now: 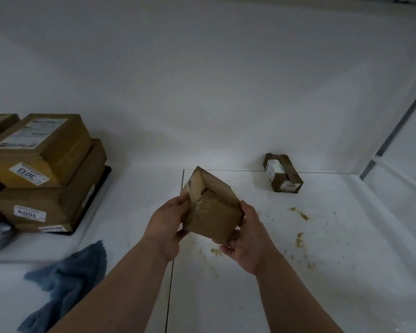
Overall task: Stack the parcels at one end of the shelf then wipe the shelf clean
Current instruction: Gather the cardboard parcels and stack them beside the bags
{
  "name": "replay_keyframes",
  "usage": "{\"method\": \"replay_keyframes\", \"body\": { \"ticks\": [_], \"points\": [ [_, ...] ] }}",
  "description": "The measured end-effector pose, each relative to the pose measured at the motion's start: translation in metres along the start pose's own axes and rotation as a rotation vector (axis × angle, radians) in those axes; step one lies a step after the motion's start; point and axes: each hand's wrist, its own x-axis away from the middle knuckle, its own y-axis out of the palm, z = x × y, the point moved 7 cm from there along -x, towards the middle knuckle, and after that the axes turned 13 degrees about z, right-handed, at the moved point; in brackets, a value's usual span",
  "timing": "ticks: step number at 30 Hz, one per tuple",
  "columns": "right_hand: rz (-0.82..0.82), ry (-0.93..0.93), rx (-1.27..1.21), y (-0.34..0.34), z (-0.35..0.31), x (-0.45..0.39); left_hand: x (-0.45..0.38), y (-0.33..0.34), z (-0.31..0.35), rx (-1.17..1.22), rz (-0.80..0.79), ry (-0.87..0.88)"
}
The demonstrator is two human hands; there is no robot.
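**A:** White shelf [346, 284], white wall behind it, dim light. The right half is spattered with brown crumbs [299, 239] and smears, all the way from the near edge back toward the wall.

**B:** And the parcel?

**A:** A small brown taped parcel [211, 210] is off the shelf, tilted on one corner, held over the middle. The left hand [165, 227] has its fingers curled round the left side, the right hand [246, 239] cups the right side and the underside, fingers wrapped on it.

**B:** Where does it go?

**A:** I'd say to the stack at the far left, where the box labelled 3013 [41, 150] sits on the box labelled 3004 [51, 200]. That top box lies skewed on the one below. Set another down off-centre and I'd expect the pile to slide or tip.

**B:** Anything else?

**A:** One flap of the held parcel looks loose under the tape; a squeeze there could let it gape. The blue cloth [67, 282] hangs over the near edge on the left, so a passing forearm could drag it off. And the little box labelled 6005 [282, 173] at the far right wall is yet to be moved; wiping round it would push the crumbs against it
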Motion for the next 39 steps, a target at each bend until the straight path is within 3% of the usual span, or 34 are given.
{"method": "replay_keyframes", "body": {
  "ticks": [11, 16, 22, 27, 39],
  "points": [
    [0.017, 0.025, -0.139, 0.011, 0.018, 0.005, 0.016, -0.01, 0.016, -0.002, -0.066, 0.169],
    [0.055, -0.005, -0.203, 0.029, 0.019, 0.006, 0.008, -0.026, 0.025, -0.033, -0.078, 0.153],
    [-0.07, -0.043, -0.278, 0.074, 0.034, 0.009, -0.011, -0.068, 0.036, -0.112, -0.015, 0.154],
    [-0.063, -0.126, -0.201, 0.091, 0.043, 0.002, -0.024, -0.09, 0.034, -0.185, 0.048, 0.127],
    [-0.073, -0.292, -0.247, 0.096, 0.031, 0.005, -0.033, -0.099, 0.021, -0.134, -0.036, 0.101]
  ]
}}
